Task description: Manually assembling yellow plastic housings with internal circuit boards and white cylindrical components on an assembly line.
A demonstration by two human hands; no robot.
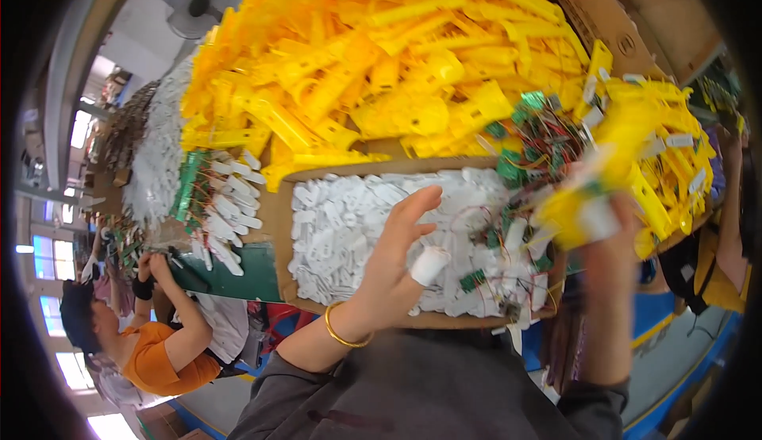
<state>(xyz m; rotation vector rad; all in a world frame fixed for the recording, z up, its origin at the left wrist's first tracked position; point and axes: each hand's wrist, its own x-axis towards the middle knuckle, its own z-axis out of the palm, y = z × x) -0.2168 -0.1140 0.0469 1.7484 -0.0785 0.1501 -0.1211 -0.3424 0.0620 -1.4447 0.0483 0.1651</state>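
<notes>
My left hand [393,253] hovers over a cardboard tray [287,238] of small white plastic pieces [337,226]. Its fingers are stretched out with nothing in them; one digit wears a white wrap, and a gold-coloured bangle circles the wrist. On the right, my right hand [617,230] is smeared by motion and closed around a long yellow plastic shell [615,158]. Something white shows against that shell near the fingers, too blurred to name. Between the hands, green circuit boards with thin wires [508,238] lie over the tray's right part.
A large heap of yellow plastic shells [357,67] rises behind the tray. More yellow shells [675,166] pile up at the right. White pieces with green boards [230,210] lie on the left. A person in an orange top [163,357] works at the far left.
</notes>
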